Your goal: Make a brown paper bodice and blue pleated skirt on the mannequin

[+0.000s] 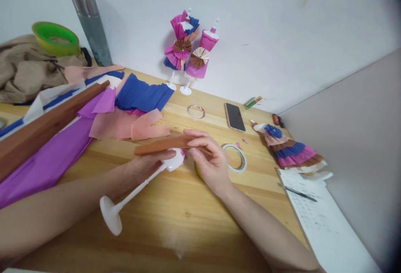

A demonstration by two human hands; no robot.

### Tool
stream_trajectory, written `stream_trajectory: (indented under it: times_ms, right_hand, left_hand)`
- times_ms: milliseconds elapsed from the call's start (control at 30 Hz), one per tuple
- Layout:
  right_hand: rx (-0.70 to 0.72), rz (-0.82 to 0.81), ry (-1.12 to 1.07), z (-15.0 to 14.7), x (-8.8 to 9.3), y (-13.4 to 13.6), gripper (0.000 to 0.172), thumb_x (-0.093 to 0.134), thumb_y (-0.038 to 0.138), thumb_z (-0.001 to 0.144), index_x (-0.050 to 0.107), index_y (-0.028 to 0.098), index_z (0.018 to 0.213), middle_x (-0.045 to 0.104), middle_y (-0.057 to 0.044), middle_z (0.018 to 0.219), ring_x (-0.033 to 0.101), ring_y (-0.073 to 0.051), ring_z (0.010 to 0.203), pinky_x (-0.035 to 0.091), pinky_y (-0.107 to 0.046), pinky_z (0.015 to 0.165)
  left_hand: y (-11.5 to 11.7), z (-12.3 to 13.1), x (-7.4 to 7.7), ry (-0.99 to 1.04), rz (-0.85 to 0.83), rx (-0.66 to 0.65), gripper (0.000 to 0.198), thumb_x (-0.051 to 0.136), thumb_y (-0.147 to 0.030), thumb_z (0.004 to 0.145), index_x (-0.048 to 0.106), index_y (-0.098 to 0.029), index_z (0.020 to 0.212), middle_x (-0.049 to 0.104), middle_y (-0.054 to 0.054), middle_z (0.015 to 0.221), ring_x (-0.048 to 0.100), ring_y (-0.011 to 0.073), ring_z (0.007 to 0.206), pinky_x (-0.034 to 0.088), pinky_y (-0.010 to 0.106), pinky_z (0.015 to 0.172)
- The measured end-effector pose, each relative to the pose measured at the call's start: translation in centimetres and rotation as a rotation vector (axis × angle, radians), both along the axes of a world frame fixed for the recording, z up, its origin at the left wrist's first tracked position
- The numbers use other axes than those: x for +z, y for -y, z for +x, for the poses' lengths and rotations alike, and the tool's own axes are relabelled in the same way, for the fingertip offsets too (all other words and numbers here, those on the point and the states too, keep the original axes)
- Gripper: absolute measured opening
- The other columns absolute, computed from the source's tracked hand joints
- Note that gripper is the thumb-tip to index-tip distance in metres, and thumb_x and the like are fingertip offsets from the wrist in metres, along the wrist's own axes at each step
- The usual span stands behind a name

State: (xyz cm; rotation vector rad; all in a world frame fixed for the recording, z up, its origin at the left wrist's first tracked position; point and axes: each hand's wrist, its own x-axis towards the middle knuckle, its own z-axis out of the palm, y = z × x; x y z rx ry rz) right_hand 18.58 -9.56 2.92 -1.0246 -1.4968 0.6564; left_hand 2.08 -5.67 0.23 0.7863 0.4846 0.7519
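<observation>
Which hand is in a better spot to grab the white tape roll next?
Probably the right hand: the white tape roll lies just beside it. The left hand is farther away, at the white stand. The right would likely need to let go of the brown strip first.

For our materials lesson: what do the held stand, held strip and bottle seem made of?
Stand: probably smooth plastic, uniformly white and moulded-looking.
Strip: matt, perhaps paper or fabric; its brown surface shows no shine.
Bottle: cap likely metal, by its silvery sheen; body unclear.

Brown strip (166, 142), white mannequin stand (139, 189)
</observation>
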Motion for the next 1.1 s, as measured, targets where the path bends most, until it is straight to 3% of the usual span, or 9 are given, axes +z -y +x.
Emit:
stream_trajectory:
  times_ms: [233,433,567,633,700,800,867,933,1100]
  right_hand:
    - [-0.116,0.254,0.135,2.2,1.1,-1.3,0.010,0.063,0.016,0.088,0.070,0.023,0.089,0.075,-0.008,0.108,0.071,-0.022,0.100,0.057,-0.039,0.086]
    - [-0.049,0.353,0.391,3.5,3.1,-0.8,0.017,0.064,0.011,0.085,0.072,0.024,0.092,0.071,-0.010,0.122,0.070,-0.024,0.106,0.057,-0.042,0.088]
    - [-0.135,0.393,0.595,3.8,5.9,0.9,0.022,0.071,0.012,0.080,0.077,0.028,0.093,0.048,-0.001,0.154,0.033,-0.036,0.149,0.029,-0.061,0.119]
    - [-0.139,0.384,0.562,3.7,6.8,1.7,0.022,0.072,0.012,0.079,0.078,0.029,0.091,0.057,-0.001,0.146,0.029,-0.036,0.151,0.023,-0.063,0.121]
    - [-0.129,0.301,0.413,3.5,7.0,2.0,0.020,0.071,0.013,0.081,0.078,0.029,0.091,0.074,-0.003,0.120,0.052,-0.032,0.137,0.028,-0.061,0.120]
    - [-0.109,0.036,0.027,3.2,6.7,2.0,0.006,0.074,0.024,0.082,0.078,0.027,0.086,0.079,-0.003,0.085,0.074,-0.025,0.095,0.051,-0.051,0.105]
    - [-0.083,-0.168,-0.235,3.0,6.5,1.7,0.011,0.081,0.035,0.076,0.077,0.025,0.079,0.076,-0.003,0.075,0.073,-0.021,0.071,0.061,-0.039,0.075]
    - [-0.074,-0.309,-0.407,2.7,6.4,1.4,0.021,0.087,0.040,0.066,0.076,0.023,0.073,0.073,-0.002,0.066,0.067,-0.017,0.056,0.054,-0.028,0.051]
    - [-0.151,-0.343,-0.390,2.5,6.0,0.4,0.023,0.087,0.037,0.062,0.073,0.020,0.070,0.070,-0.001,0.066,0.060,-0.013,0.054,0.047,-0.023,0.050]
  left_hand:
    - [-0.9,-0.9,0.0,0.053,-0.185,-0.022,0.035,0.087,-0.028,0.069,0.075,-0.019,0.101,0.072,0.006,0.102,0.070,0.0209,0.090,0.055,0.033,0.084]
    - [-1.2,-0.7,1.2,0.092,-0.074,0.039,0.027,0.084,-0.026,0.072,0.074,-0.016,0.095,0.072,0.005,0.088,0.066,0.0170,0.078,0.052,0.028,0.073]
    - [-1.9,-0.6,1.6,0.085,-0.048,0.171,0.039,0.084,-0.016,0.064,0.073,-0.019,0.101,0.072,0.003,0.090,0.063,0.0141,0.077,0.050,0.024,0.070]
    - [-2.3,-0.5,1.7,0.043,-0.052,0.252,0.047,0.082,-0.013,0.063,0.071,-0.023,0.108,0.072,0.003,0.102,0.065,0.0170,0.090,0.051,0.025,0.076]
    - [-2.6,-0.3,1.8,0.022,-0.032,0.291,0.043,0.079,-0.020,0.069,0.071,-0.026,0.111,0.071,0.003,0.109,0.065,0.0205,0.100,0.052,0.028,0.081]
    - [-2.8,0.0,2.2,0.075,0.052,0.276,0.042,0.077,-0.030,0.075,0.070,-0.027,0.116,0.071,0.004,0.114,0.067,0.0244,0.103,0.052,0.034,0.087]
    - [-2.8,0.2,2.6,0.105,0.085,0.228,0.054,0.081,-0.027,0.072,0.066,-0.025,0.124,0.071,0.006,0.118,0.068,0.0261,0.103,0.053,0.035,0.088]
    - [-2.6,0.3,2.9,0.114,0.086,0.164,0.064,0.083,-0.024,0.069,0.062,-0.024,0.129,0.070,0.007,0.122,0.069,0.0262,0.102,0.054,0.033,0.085]
    - [-2.0,0.7,2.7,0.113,0.005,0.117,0.059,0.078,-0.027,0.078,0.058,-0.021,0.133,0.070,0.010,0.123,0.070,0.0241,0.100,0.054,0.032,0.084]
